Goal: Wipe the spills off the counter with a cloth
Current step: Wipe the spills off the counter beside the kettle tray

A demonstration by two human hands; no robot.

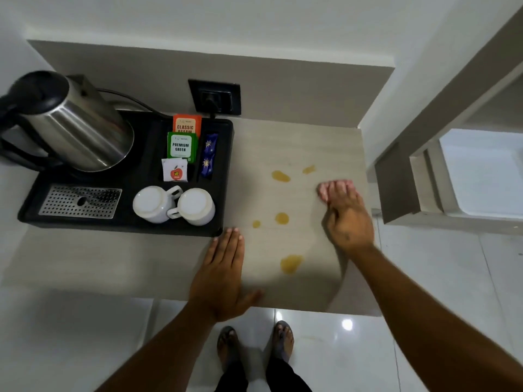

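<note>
Several yellow-brown spills lie on the beige counter (334,148): one at the back (280,176), a small one beside it (308,169), a round one in the middle (282,218) with a tiny drop (256,223) to its left, and a larger one near the front (291,263). My left hand (223,267) rests flat on the counter, fingers together, left of the spills and just in front of the tray corner. My right hand (343,210) rests palm down near the counter's right edge, right of the spills. Neither hand holds anything. No cloth is in view.
A black tray (226,176) fills the counter's left part. It carries a steel kettle (79,128), two upturned white cups (152,205) (196,206), tea sachets (181,145) and a perforated drip grid (80,202). A wall socket (215,96) sits behind. White floor tiles and my feet show below.
</note>
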